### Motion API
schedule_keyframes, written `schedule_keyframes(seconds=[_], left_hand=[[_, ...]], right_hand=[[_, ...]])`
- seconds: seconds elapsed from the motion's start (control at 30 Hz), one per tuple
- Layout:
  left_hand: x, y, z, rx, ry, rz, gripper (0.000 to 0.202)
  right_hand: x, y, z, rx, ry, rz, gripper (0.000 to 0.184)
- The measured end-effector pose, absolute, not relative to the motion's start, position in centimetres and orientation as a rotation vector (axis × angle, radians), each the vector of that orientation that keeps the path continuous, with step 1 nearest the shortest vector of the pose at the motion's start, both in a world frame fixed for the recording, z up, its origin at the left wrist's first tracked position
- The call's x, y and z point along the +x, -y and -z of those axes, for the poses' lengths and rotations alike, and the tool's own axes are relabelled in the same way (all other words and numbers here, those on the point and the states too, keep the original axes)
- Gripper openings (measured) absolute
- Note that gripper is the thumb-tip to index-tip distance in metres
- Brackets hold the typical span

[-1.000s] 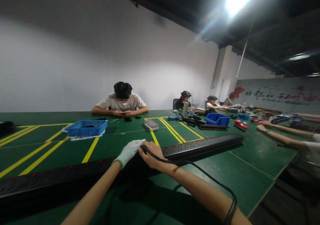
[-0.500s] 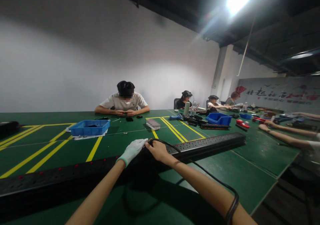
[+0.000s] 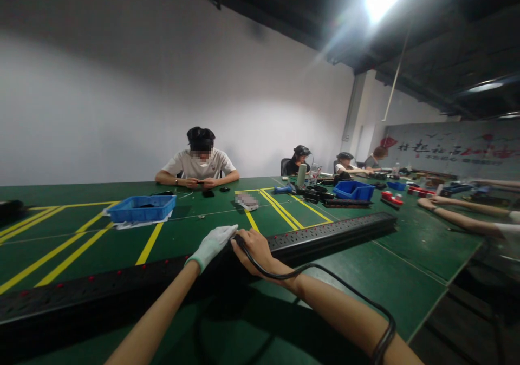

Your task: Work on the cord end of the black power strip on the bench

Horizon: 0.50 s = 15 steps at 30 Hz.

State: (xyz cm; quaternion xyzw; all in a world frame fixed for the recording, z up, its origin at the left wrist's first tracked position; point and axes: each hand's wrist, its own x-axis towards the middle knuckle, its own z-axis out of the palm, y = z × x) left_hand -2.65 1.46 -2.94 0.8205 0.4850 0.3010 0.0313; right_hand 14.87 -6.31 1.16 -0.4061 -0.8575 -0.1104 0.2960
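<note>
My left hand (image 3: 212,244), in a white glove, rests on a long black power strip (image 3: 333,234) that runs across the green table (image 3: 390,278) in front of me. Its fingers are together and pressed against the strip at the spot where my right hand meets it. My bare right hand (image 3: 252,250) is closed around a black cable (image 3: 325,270) at the strip's top. The cable loops back over my right forearm and hangs off the arm near the bottom edge.
A blue tray (image 3: 142,208) on white paper sits at the left. Another blue bin (image 3: 354,190) with tools stands at the right. A person (image 3: 197,162) sits opposite, others farther right. Someone's bare arms (image 3: 463,220) lie on the table at the right edge.
My right hand has shifted slightly along the strip with the cable, and the cable loop now bows lower across the table. My left hand has stayed put.
</note>
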Motion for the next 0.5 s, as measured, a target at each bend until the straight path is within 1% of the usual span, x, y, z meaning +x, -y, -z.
schedule_keyframes(seconds=[0.1,0.3,0.5], left_hand=[[-2.7,-1.6,2.9,2.527,-1.515,-0.903,0.039],[-2.8,-1.4,2.8,2.533,-1.5,-0.871,0.038],[-2.7,-0.9,2.5,2.528,-1.465,-0.891,0.041]], right_hand=[[15.7,6.4,-1.3,-1.069,2.28,0.24,0.026],[15.9,6.2,-1.7,-1.186,2.267,0.176,0.024],[15.1,5.8,-2.6,-1.269,2.301,0.22,0.023]])
